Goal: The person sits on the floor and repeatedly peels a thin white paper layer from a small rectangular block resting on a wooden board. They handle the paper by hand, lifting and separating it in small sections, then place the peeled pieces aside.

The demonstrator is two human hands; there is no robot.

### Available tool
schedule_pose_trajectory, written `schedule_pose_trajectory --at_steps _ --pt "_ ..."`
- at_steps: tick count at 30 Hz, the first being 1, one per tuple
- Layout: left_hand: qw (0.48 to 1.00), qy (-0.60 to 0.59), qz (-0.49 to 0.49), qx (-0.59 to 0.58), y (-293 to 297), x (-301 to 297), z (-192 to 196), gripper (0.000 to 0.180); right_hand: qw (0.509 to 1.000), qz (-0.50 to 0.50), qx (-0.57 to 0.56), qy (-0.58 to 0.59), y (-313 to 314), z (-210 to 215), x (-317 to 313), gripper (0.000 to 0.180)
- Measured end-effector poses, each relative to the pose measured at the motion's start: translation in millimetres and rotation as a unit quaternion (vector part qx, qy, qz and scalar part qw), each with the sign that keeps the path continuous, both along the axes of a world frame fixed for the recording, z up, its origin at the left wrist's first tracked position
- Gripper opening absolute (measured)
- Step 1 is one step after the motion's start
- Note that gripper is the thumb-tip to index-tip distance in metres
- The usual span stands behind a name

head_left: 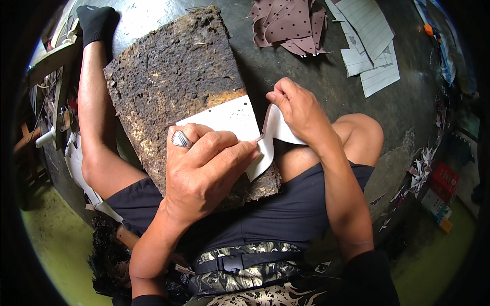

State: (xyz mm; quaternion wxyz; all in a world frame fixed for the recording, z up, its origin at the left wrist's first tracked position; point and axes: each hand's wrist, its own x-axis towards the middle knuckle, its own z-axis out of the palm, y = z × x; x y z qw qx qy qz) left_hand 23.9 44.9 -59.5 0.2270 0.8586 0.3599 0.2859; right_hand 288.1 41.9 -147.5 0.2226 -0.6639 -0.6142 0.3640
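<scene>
Seated person, a rough dark board (173, 66) across the lap. On its near end lies a white card (232, 115), partly covered by the left hand (196, 168), whose fingers curl down onto it; their hidden grip cannot be told. The right hand (298, 109) pinches a raised white strip (280, 127) beside the card. A patterned waist bag (219, 280) hides its contents. Beyond lie dotted brown pieces (288, 23) and lined white sheets (370, 33); scraps (421, 166) litter the right.
</scene>
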Motion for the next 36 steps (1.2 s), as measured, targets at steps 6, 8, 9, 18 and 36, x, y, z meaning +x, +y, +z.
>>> schedule_pose_trajectory --at_steps 6,8,9,18,36 --pt "1.000 -0.001 -0.002 0.003 0.3 0.5 -1.5 0.030 1.000 -0.006 -0.019 -0.009 1.7 -1.3 4.4 0.033" --pt "1.000 0.005 -0.003 0.012 0.5 0.9 -1.2 0.030 1.000 -0.010 -0.023 -0.014 2.1 -0.4 5.2 0.034" --pt "1.000 0.004 -0.003 0.012 0.5 1.2 -1.0 0.030 0.999 -0.013 -0.028 -0.018 2.4 0.1 5.5 0.034" --pt "0.998 0.052 -0.024 0.030 -0.2 3.7 9.5 0.037 0.999 -0.028 -0.013 -0.025 -0.5 -7.6 16.2 0.033" --pt "0.944 -0.188 -0.049 -0.267 -2.1 23.6 73.6 0.030 0.974 0.194 0.025 0.112 16.9 223.3 4.7 0.025"
